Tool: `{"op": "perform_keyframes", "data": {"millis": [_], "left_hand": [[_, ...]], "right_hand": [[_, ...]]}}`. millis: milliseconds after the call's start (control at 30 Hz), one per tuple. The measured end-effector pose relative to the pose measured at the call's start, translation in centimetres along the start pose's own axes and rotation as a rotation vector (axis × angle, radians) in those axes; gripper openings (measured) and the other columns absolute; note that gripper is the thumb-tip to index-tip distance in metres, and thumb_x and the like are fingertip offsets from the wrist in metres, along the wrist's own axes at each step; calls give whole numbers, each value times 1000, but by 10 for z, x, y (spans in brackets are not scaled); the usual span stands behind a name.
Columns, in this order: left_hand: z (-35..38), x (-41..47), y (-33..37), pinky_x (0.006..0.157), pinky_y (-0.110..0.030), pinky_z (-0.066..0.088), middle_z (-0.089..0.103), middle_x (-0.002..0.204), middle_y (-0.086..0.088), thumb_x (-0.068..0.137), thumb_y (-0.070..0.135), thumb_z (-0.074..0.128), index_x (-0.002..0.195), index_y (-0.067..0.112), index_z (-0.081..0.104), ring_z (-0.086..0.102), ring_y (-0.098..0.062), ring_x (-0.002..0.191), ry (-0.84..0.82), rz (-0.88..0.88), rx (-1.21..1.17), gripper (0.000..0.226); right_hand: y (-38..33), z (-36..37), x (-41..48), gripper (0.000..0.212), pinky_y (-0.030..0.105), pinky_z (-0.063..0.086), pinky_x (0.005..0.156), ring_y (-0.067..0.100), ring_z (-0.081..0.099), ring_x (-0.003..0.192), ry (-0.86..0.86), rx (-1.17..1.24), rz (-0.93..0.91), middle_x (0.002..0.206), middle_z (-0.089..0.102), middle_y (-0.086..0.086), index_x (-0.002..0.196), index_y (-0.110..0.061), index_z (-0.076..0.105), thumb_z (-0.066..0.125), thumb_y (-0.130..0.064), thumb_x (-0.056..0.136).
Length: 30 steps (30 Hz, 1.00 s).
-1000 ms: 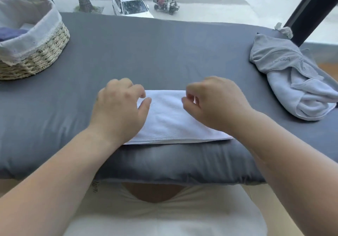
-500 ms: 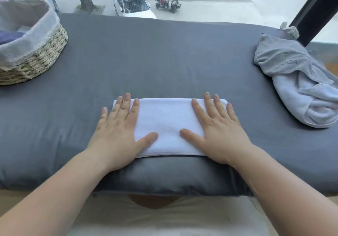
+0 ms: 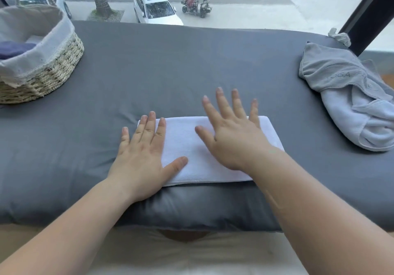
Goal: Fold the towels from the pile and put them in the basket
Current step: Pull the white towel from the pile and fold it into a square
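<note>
The folded white terry towel (image 3: 186,141) lies as a flat rectangle near the front edge of the dark grey padded cover (image 3: 191,65), at about six o'clock on it, just in front of the person. The left hand (image 3: 142,153) rests flat on the towel's nine-o'clock end, fingers straight and relaxed, thumb spread across the cloth. The right hand (image 3: 232,134) is over the three-o'clock half, fingers straight and fanned, grasping nothing, fingertips past the far edge; whether it touches the cloth cannot be told. At two o'clock, well apart, sits the crumpled pile of pale grey towels (image 3: 341,87). At ten o'clock stands the round woven straw basket (image 3: 59,70) with a white fabric liner, a dark blue folded cloth (image 3: 15,49) inside it. At twelve o'clock, beyond the glass, a white car (image 3: 155,8) is parked.
</note>
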<state>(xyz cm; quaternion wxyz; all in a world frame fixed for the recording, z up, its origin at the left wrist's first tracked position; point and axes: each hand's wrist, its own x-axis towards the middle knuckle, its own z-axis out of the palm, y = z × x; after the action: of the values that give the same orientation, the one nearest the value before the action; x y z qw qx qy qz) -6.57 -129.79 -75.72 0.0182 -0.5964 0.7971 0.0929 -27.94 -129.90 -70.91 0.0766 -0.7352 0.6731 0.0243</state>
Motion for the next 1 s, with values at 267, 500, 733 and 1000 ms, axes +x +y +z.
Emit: {"op": "perform_keyframes", "data": {"millis": [267, 500, 733, 1000], "left_hand": [[6, -5, -2, 121, -48, -14, -25, 163, -5, 82, 77, 4, 157, 23, -14, -24, -19, 150, 164, 5, -52, 94], [-3, -19, 10, 122, -49, 10, 32, 154, -14, 83, 70, 11, 157, 26, 19, 23, -32, 144, 208, -163, -129, 86], [-18, -18, 7, 109, -31, 32, 42, 146, 1, 95, 33, 59, 141, 18, 52, 40, -22, 132, 297, -220, -539, 49], [-39, -15, -4, 79, -37, 57, 66, 106, 6, 88, 14, 70, 121, 40, 59, 67, -17, 93, 230, -395, -1110, 43]], "right_hand": [[2, 42, -3, 70, 53, -15, 121, 18, -28, 150, -1, 53, -29, 165, -21, -10, 157, -37, -15, 5, -66, 96], [0, 42, -2, 71, 53, -15, 121, 20, -26, 151, 38, 49, -7, 166, -19, -7, 157, -35, -13, 4, -66, 96], [-17, 35, -25, 81, 57, -17, 119, 23, -34, 148, -11, 55, -49, 163, -29, -1, 157, -31, -17, 0, -75, 92], [-16, 44, -22, 95, 57, -17, 118, 26, -34, 147, -31, 61, -19, 163, -30, 6, 156, -25, -22, -2, -84, 84]]}}
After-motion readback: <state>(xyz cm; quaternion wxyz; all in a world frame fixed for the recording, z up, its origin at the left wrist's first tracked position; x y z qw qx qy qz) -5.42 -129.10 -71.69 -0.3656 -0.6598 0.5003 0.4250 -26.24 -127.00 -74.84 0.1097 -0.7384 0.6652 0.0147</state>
